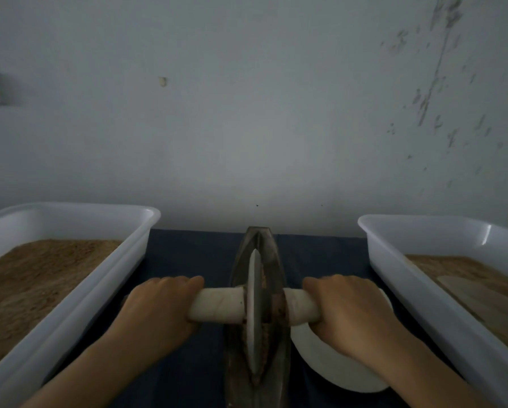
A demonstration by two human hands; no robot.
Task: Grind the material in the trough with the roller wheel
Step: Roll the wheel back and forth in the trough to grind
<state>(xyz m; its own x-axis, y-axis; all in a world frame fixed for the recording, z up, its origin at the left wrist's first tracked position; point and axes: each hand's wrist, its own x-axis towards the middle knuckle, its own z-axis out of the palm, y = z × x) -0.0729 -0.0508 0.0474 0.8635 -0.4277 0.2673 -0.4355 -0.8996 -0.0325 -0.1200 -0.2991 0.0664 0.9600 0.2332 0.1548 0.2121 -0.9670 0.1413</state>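
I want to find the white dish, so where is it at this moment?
In the head view, the white dish lies on the dark cloth just right of the trough, partly under the right hand and left of the right tub.

The trough point(257, 313) runs down the middle of the desk point(188, 254), leaving a bare strip of dark cloth on either side. Left of the trough, a white tub point(70, 290) walls that strip in; right of it, a second tub point(423, 284) does likewise (a white plate point(329, 360) fills much of the right strip). Beyond the trough's far tip, the wall point(247, 128) closes the way.
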